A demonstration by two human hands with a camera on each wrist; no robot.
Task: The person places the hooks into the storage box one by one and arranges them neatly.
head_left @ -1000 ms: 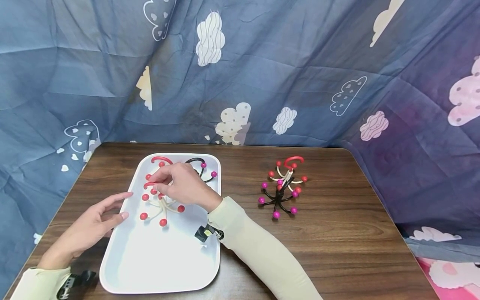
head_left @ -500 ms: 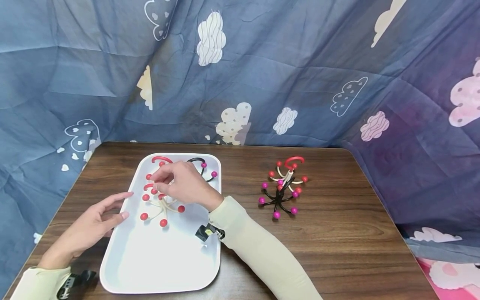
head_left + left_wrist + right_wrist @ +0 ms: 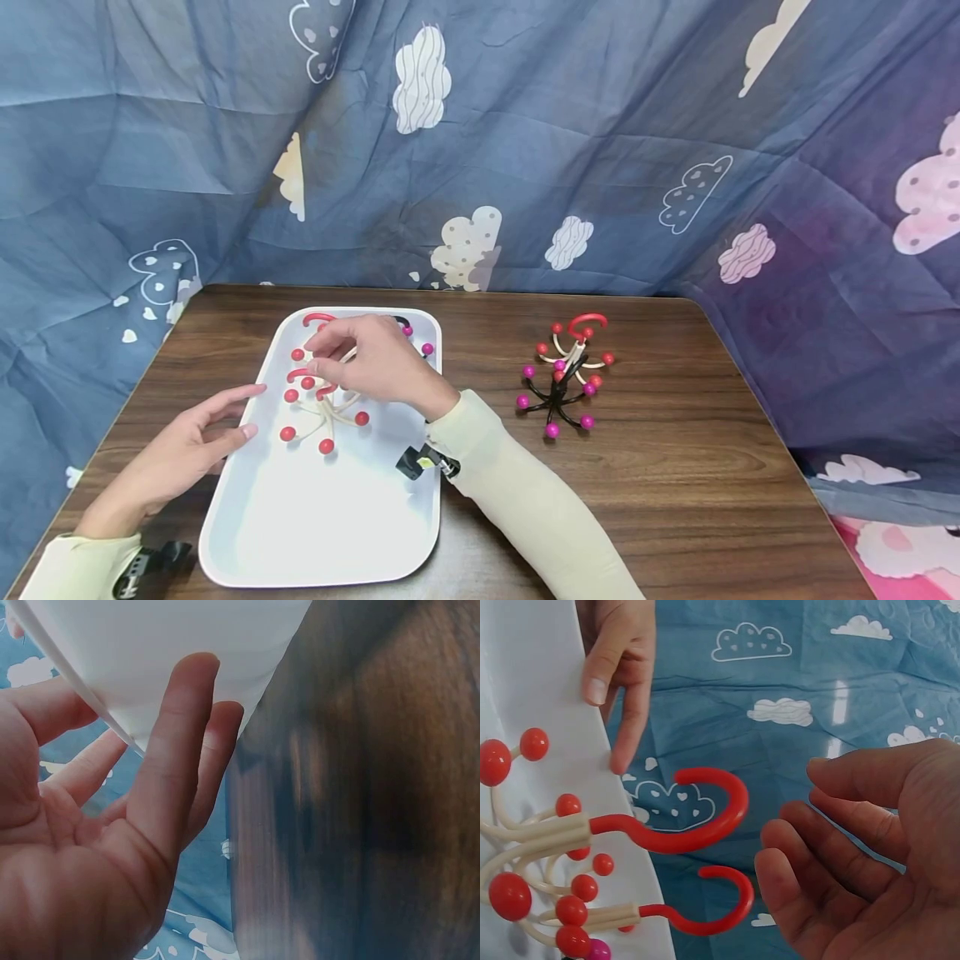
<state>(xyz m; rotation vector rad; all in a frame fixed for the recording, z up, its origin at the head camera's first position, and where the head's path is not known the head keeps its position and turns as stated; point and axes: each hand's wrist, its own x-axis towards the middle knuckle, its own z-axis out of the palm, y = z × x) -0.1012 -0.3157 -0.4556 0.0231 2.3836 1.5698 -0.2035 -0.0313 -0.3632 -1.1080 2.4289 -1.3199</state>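
Two spider-shaped massagers with cream legs, red ball tips and red hook handles stand in a white tray (image 3: 322,517). The nearer cream massager (image 3: 327,412) shows most of its legs; the farther one's red hook (image 3: 318,317) rises beside my right hand (image 3: 378,358), which hides much of it. In the right wrist view that hand's fingers are loosely bent with nothing between them, just apart from the red hooks (image 3: 724,834). A black massager (image 3: 427,349) with magenta balls is mostly hidden behind this hand. My left hand (image 3: 176,454) touches the tray's left rim with extended fingers.
To the right of the tray, on the brown wooden table (image 3: 675,467), stand another cream massager (image 3: 577,352) with a red hook and a black massager (image 3: 557,398), overlapping in view. A blue cloud-patterned cloth (image 3: 525,150) hangs behind the table.
My right hand has shifted slightly right and up from the red hook, with thumb and fingers a little farther apart. It now covers more of the black massager. My left hand stays put.
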